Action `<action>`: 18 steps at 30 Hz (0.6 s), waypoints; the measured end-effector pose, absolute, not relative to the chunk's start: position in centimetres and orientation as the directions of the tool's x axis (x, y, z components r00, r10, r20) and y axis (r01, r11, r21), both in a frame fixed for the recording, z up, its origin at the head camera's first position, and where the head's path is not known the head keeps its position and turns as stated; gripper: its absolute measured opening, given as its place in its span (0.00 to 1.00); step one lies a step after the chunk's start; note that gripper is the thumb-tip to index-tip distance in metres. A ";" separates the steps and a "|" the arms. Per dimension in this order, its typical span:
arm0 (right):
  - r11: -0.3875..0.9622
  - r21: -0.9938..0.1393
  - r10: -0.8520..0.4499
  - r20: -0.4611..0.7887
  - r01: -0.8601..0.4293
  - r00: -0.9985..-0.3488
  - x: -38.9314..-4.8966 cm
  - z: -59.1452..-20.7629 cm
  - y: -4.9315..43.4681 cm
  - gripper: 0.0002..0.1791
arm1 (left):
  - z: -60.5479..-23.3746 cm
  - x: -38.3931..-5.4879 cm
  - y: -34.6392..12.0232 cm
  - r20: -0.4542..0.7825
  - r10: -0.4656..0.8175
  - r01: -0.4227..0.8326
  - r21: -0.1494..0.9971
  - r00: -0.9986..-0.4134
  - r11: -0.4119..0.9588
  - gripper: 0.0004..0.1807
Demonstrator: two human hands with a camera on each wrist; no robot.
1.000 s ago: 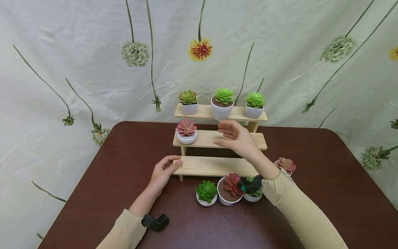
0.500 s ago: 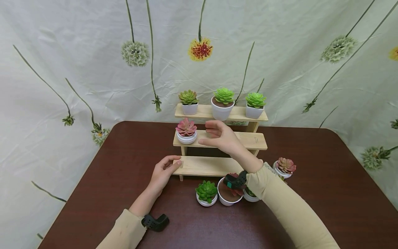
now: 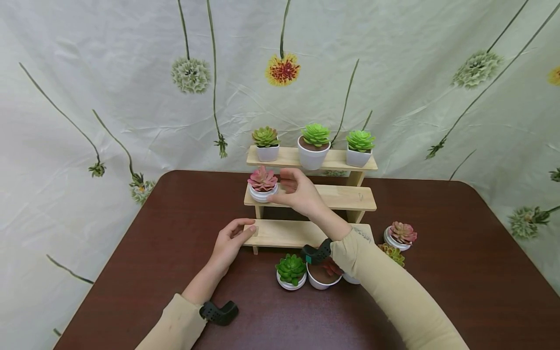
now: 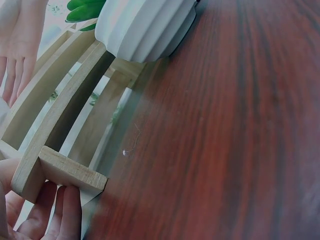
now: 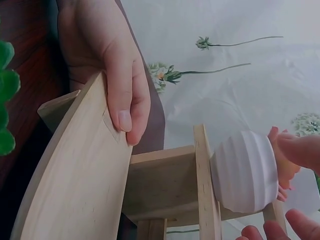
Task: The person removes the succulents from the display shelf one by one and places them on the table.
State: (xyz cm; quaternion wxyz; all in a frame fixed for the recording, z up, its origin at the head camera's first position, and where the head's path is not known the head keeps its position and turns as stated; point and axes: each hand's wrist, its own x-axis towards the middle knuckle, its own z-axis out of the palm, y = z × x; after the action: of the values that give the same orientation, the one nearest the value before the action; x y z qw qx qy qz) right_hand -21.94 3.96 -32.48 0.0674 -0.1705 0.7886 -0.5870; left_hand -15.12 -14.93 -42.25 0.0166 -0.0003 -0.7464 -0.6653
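Observation:
A three-tier wooden stand stands on the dark table. My left hand grips the left end of its lowest board; the left wrist view shows fingers tucked underneath. On the middle board's left end sits a pink succulent in a round white pot. My right hand is just right of this plant, thumb and fingers spread apart. Its thumb is by the leaves in the right wrist view; whether it touches them I cannot tell.
The top board holds three potted green succulents, including a round middle pot. In front stand a dark green succulent and a larger white pot, partly hidden by my right wrist. To the right are a pink succulent and a yellowish one.
My right hand has moved left along the middle board, from its right half to beside the pink succulent. The left hand has stayed on the stand's lowest board.

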 end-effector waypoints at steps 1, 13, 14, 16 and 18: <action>0.255 -0.948 -0.347 0.093 -0.189 -0.933 -22.0 -32.5 3.8 0.38 | -42.2 -15.1 -14.9 0.025 -0.022 0.023 0.993 -0.999 0.115 0.14; 0.293 -0.933 -0.370 0.089 -0.207 -0.925 -22.5 -33.1 1.9 0.40 | -42.3 -15.1 -14.9 0.034 -0.021 0.031 0.995 -0.999 0.098 0.14; 0.299 -0.932 -0.370 0.087 -0.207 -0.925 -22.5 -33.1 1.8 0.40 | -42.3 -15.1 -14.9 0.033 -0.020 0.031 0.995 -0.999 0.097 0.14; 0.323 -0.923 -0.367 0.080 -0.208 -0.927 -22.6 -33.1 1.6 0.41 | -42.3 -15.1 -14.9 0.031 -0.020 0.029 0.995 -0.999 0.098 0.14; 0.357 -0.909 -0.361 0.079 -0.216 -0.929 -22.5 -33.0 1.5 0.41 | -42.3 -15.1 -14.9 0.029 -0.022 0.027 0.995 -0.999 0.098 0.14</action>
State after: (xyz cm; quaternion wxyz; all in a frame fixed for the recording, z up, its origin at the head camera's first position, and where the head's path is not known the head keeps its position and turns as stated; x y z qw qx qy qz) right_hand -22.54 1.49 -32.98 0.0673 -0.1756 0.8208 -0.5393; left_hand -15.15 -14.87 -42.27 0.0182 -0.0018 -0.7407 -0.6716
